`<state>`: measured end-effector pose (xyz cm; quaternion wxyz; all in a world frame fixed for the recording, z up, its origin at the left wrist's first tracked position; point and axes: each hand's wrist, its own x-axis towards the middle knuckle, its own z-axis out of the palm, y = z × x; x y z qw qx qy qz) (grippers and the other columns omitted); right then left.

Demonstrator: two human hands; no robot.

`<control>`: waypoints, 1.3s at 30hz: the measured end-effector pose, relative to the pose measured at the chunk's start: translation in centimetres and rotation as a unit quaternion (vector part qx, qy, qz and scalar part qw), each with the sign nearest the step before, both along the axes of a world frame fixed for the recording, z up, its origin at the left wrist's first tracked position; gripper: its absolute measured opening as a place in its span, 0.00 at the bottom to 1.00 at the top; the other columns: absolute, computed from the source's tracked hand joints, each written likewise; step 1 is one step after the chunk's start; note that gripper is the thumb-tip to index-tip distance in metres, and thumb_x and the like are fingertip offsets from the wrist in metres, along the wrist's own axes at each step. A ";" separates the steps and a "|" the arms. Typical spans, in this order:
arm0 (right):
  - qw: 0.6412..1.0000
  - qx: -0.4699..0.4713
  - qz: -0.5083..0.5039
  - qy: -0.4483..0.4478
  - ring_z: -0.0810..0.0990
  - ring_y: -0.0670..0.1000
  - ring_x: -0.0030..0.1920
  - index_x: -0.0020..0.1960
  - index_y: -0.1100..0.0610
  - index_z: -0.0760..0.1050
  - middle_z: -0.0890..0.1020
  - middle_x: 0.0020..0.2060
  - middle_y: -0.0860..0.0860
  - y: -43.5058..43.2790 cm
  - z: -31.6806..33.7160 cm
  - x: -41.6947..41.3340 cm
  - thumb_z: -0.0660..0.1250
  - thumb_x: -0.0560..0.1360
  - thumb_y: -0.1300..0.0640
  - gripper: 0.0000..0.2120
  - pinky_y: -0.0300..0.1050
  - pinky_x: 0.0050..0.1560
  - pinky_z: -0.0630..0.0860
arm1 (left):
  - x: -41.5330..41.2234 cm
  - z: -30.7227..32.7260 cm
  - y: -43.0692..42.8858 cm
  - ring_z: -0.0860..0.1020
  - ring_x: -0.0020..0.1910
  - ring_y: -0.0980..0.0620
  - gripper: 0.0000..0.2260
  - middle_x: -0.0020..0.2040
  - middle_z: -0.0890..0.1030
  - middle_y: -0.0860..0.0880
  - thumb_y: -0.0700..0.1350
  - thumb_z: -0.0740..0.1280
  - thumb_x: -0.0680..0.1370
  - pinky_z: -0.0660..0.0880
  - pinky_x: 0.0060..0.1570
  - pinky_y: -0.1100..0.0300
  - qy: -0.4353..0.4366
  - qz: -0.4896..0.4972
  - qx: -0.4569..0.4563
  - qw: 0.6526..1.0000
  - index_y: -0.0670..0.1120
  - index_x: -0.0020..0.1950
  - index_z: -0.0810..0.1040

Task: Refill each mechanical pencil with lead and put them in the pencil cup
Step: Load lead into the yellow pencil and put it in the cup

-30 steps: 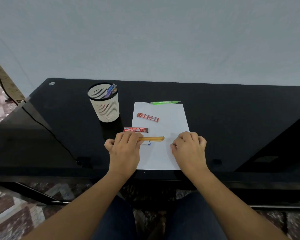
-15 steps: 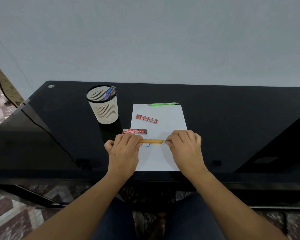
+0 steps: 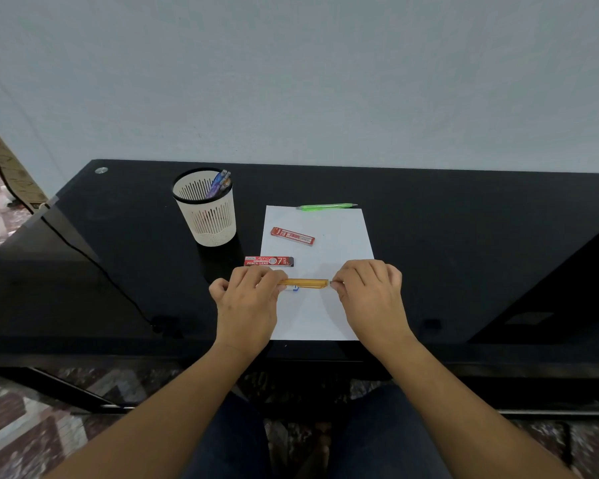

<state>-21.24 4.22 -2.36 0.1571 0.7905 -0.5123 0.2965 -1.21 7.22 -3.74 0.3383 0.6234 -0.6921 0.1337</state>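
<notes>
My left hand (image 3: 248, 299) grips the left end of an orange mechanical pencil (image 3: 306, 282) lying level over a white sheet of paper (image 3: 320, 309). My right hand (image 3: 369, 288) pinches the pencil's right tip. A small white and blue piece (image 3: 294, 288) shows just under the pencil. Two red lead cases lie nearby: one (image 3: 268, 261) at the paper's left edge, one (image 3: 292, 236) on the paper. A green mechanical pencil (image 3: 325, 206) lies along the paper's far edge. The white slotted pencil cup (image 3: 206, 216) stands at the left with purple pencils (image 3: 218, 183) in it.
The black glossy table (image 3: 464, 243) runs up to a pale wall. A black cable (image 3: 94, 261) crosses the table's left part. My knees are under the near edge.
My right hand moved left from the paper to the pencil's right tip and now pinches it. The left hand kept its hold on the pencil.
</notes>
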 end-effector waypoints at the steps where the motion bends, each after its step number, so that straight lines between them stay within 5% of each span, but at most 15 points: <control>1: 1.000 -0.002 0.003 -0.001 0.76 0.51 0.46 0.44 0.54 0.80 0.80 0.43 0.48 0.0 0.0 0.0 0.73 0.71 0.55 0.05 0.46 0.52 0.62 | 0.0 0.0 0.0 0.75 0.48 0.51 0.05 0.47 0.80 0.54 0.44 0.72 0.74 0.53 0.48 0.57 -0.001 0.000 0.000 1.000 0.52 0.49 0.81; 20: 0.997 0.025 0.006 -0.071 0.69 0.46 0.47 0.45 0.54 0.77 0.79 0.44 0.48 1.0 -0.5 0.7 0.71 0.73 0.60 0.04 0.45 0.52 0.63 | 0.1 -0.3 -0.2 0.76 0.48 0.52 0.06 0.46 0.81 0.56 0.43 0.72 0.75 0.53 0.47 0.56 0.012 -0.009 0.009 1.000 0.53 0.49 0.81; 28: 0.993 0.020 0.011 -0.116 0.72 0.48 0.46 0.46 0.54 0.77 0.80 0.44 0.48 1.2 -0.6 1.1 0.68 0.74 0.58 0.01 0.45 0.50 0.65 | 0.4 -0.5 -0.4 0.77 0.47 0.53 0.09 0.47 0.81 0.57 0.50 0.60 0.79 0.54 0.48 0.56 0.016 -0.019 -0.002 1.000 0.54 0.49 0.81; 39: 0.987 -0.009 0.079 -0.141 0.76 0.49 0.44 0.45 0.54 0.81 0.81 0.42 0.47 0.7 -0.3 -0.1 0.62 0.77 0.50 0.11 0.45 0.48 0.67 | 0.5 -0.7 -0.4 0.76 0.44 0.53 0.06 0.46 0.82 0.57 0.49 0.64 0.79 0.54 0.49 0.56 0.003 -0.025 -0.036 0.999 0.52 0.49 0.82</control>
